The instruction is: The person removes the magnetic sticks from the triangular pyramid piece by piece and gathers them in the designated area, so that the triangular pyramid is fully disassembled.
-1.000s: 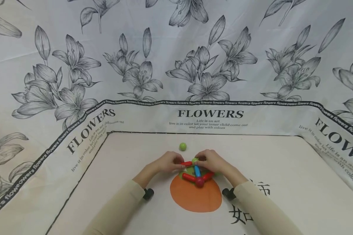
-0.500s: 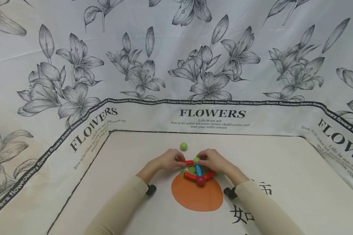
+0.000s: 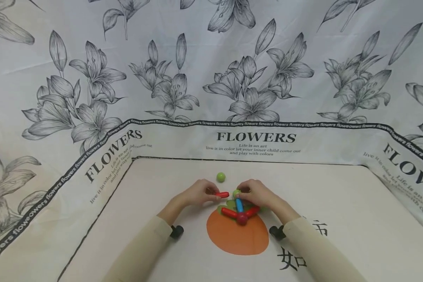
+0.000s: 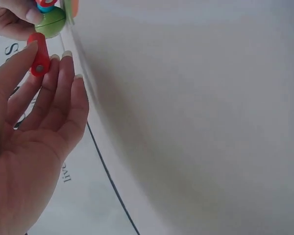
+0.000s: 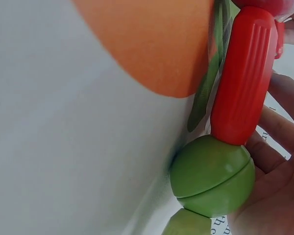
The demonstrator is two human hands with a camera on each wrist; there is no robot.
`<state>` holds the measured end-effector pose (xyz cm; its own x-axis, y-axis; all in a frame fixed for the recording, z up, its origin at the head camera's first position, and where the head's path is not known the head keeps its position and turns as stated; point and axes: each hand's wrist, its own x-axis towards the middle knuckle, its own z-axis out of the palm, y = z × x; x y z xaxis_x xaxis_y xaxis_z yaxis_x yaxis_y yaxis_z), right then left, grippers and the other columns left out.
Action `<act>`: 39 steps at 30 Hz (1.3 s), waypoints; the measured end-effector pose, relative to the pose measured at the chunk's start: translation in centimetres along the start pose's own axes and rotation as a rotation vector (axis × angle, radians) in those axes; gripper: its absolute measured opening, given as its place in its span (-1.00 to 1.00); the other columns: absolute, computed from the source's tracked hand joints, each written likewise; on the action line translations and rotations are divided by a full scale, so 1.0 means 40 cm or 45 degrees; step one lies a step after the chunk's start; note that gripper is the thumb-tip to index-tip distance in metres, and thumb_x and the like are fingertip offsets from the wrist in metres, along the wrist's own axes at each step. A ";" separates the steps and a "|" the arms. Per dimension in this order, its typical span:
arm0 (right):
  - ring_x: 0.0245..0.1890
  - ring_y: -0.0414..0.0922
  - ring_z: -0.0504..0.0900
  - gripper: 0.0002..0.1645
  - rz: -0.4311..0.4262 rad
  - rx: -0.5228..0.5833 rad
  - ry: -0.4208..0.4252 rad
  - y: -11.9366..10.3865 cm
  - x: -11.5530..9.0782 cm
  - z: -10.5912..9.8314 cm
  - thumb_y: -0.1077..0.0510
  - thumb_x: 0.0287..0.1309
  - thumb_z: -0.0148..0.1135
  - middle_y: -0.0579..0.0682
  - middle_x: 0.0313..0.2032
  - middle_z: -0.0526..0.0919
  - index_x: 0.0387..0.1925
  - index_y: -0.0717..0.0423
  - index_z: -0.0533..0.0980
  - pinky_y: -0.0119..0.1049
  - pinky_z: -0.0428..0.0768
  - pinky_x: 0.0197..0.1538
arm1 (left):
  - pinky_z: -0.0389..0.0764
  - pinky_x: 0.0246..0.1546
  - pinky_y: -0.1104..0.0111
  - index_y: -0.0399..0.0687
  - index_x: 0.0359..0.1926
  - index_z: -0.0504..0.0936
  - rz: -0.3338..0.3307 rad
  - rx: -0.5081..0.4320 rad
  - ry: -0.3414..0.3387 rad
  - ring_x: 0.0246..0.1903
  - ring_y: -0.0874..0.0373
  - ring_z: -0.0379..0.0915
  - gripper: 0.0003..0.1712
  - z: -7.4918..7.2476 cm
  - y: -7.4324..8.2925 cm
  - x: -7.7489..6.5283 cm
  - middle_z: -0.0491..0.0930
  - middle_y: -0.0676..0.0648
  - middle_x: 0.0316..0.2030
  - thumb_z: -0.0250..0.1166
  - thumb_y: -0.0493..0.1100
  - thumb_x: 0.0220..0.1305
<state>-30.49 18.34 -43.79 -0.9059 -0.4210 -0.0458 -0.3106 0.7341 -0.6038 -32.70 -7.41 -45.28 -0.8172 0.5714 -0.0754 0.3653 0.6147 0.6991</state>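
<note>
My left hand (image 3: 199, 192) pinches a short red magnetic rod (image 4: 39, 58) between thumb and fingers; a metal disc shows on its end. Across a small gap, my right hand (image 3: 256, 192) pinches a green ball (image 3: 236, 193). From this ball a blue rod (image 3: 239, 205) runs to a dark red ball (image 3: 242, 218), where two more red rods (image 3: 229, 212) spread left and right. In the right wrist view, one red rod (image 5: 244, 73) meets another green ball (image 5: 213, 176), with a light green piece (image 5: 188, 225) beyond it.
A loose green ball (image 3: 221, 177) lies behind the hands. The pale tablecloth carries an orange persimmon print (image 3: 237, 239) under the build and black characters (image 3: 290, 258) to the right. Flower-printed cloth (image 3: 253, 98) rises at the back and sides.
The red rod in my left hand has drawn left, away from the green ball it met earlier, opening a gap. My right hand keeps its pinch on that ball.
</note>
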 end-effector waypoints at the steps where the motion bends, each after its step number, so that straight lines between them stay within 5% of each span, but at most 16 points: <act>1: -0.06 -0.02 0.63 -0.65 0.002 0.006 -0.004 -0.001 0.000 0.001 0.07 0.33 0.34 0.04 -0.10 0.73 0.03 0.21 0.68 0.05 0.58 0.18 | 0.61 -0.12 0.36 -0.01 -0.10 0.76 0.004 0.003 0.008 -0.21 0.18 0.54 -0.83 -0.002 -0.001 -0.004 0.67 0.11 -0.25 0.44 -0.12 0.32; 12: -0.05 -0.02 0.62 -0.65 -0.013 0.019 -0.003 0.001 0.002 -0.006 0.05 0.33 0.33 0.04 -0.07 0.72 0.03 0.17 0.68 0.08 0.58 0.18 | 0.63 -0.10 0.30 -0.02 -0.11 0.73 0.010 0.002 0.149 -0.20 0.17 0.58 -0.83 -0.079 -0.025 -0.084 0.68 0.08 -0.25 0.45 -0.15 0.30; 24: -0.03 -0.02 0.62 -0.64 -0.019 0.007 -0.008 0.001 -0.003 0.000 0.04 0.33 0.34 0.03 -0.07 0.72 0.04 0.17 0.68 0.09 0.57 0.19 | 0.63 -0.10 0.24 -0.13 -0.10 0.72 -0.018 0.074 0.280 -0.17 0.13 0.58 -0.81 -0.173 -0.154 -0.217 0.68 0.03 -0.23 0.44 -0.19 0.29; 39: -0.07 -0.04 0.61 -0.64 -0.020 0.000 -0.003 -0.004 -0.007 -0.002 0.04 0.33 0.34 0.02 -0.09 0.72 0.04 0.17 0.68 0.06 0.60 0.16 | 0.58 -0.03 0.09 -0.15 -0.12 0.71 -0.329 0.215 0.380 -0.13 0.02 0.56 -0.76 -0.275 -0.303 -0.371 0.68 -0.06 -0.18 0.46 -0.14 0.25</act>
<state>-30.19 18.37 -43.62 -0.9003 -0.4337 -0.0383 -0.3246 0.7273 -0.6046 -29.91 -29.31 -44.79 -0.9756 0.2195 -0.0062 0.1791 0.8115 0.5562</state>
